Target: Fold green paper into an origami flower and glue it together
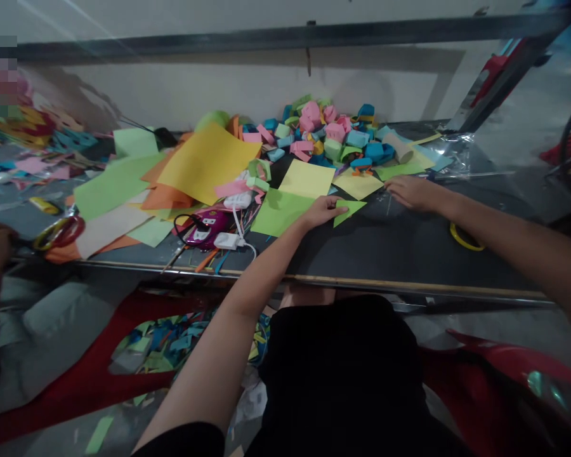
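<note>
Left hand (pixel 322 211) pinches a green paper piece (pixel 353 209) over the counter (pixel 409 257), its pointed end aimed right, towards the nearby right hand (pixel 410 192), fingers curled; whether they grip anything, I can't tell.

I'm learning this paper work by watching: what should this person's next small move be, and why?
Probably bring the right hand over to the small green paper piece and steady its free corner. The left hand alone pinches that piece, while the right hand is close by but apart from it.
</note>
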{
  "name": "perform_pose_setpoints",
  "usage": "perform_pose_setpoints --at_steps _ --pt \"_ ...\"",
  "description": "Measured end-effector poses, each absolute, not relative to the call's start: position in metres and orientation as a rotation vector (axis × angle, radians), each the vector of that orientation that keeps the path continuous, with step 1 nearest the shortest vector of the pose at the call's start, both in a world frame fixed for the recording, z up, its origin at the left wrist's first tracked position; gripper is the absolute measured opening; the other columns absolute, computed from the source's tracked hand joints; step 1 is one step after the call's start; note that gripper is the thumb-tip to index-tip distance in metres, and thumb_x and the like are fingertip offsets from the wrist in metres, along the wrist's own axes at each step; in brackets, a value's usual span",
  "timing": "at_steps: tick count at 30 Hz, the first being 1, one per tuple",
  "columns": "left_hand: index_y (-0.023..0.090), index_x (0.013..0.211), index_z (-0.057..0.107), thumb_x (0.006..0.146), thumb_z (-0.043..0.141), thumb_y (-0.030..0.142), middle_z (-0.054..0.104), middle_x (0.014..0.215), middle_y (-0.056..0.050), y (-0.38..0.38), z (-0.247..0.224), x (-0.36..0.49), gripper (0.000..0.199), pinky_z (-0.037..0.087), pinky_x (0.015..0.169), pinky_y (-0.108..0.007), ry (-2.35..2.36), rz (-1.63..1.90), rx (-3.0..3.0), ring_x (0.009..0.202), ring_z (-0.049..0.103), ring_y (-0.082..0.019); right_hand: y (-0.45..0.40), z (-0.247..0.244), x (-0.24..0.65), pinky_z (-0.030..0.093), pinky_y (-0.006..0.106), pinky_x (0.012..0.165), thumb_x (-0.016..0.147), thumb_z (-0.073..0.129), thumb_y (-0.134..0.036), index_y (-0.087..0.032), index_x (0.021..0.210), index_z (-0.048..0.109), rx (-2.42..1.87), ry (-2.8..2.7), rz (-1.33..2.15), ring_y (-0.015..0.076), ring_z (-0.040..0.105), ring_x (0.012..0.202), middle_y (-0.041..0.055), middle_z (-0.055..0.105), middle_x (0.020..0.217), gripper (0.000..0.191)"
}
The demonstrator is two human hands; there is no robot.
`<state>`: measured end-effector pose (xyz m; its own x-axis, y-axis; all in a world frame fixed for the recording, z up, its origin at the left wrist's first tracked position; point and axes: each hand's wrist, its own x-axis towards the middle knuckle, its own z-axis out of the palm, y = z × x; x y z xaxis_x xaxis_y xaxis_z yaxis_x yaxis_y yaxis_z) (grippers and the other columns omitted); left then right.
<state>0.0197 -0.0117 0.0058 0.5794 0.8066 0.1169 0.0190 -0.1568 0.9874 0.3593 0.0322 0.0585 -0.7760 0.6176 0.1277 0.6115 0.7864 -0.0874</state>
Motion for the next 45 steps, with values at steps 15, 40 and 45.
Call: perform_pose_setpoints --at_steps 15,40,45 --pt "0.013 0.092 0.074 0.073 0.086 0.057 0.077 0.087 -0.009 -0.007 0.000 0.021 0.049 0.055 0.078 -0.031 0.695 0.820 1.564 0.080 0.069 -0.017 0.015 0.056 0.335 0.049 0.045 0.088 0.094 0.049 -0.033 -0.027 0.088 0.046 -1.441 -2.210 0.338 0.0272 0.061 0.086 0.0097 0.065 0.087 0.009" --pt "0.011 0.096 0.075 0.084 0.078 0.036 0.076 0.088 -0.009 -0.009 0.003 0.022 0.028 0.052 0.078 -0.030 0.785 0.852 1.627 0.079 0.067 -0.016 0.043 0.072 0.307 0.039 0.046 0.090 0.074 0.061 -0.018 -0.027 0.063 0.037 -1.226 -2.917 -0.208 0.0288 0.051 0.094 0.0114 0.061 0.073 0.028" --pt "0.011 0.091 0.073 0.082 0.079 0.043 0.073 0.085 -0.007 -0.007 0.001 0.022 0.034 0.049 0.071 -0.027 0.772 0.877 1.674 0.074 0.063 -0.013 0.038 0.097 0.300 0.036 0.048 0.090 0.083 0.056 -0.022 -0.024 0.079 0.049 -1.409 -2.625 -0.202 0.0322 0.051 0.099 0.0180 0.067 0.090 0.009"
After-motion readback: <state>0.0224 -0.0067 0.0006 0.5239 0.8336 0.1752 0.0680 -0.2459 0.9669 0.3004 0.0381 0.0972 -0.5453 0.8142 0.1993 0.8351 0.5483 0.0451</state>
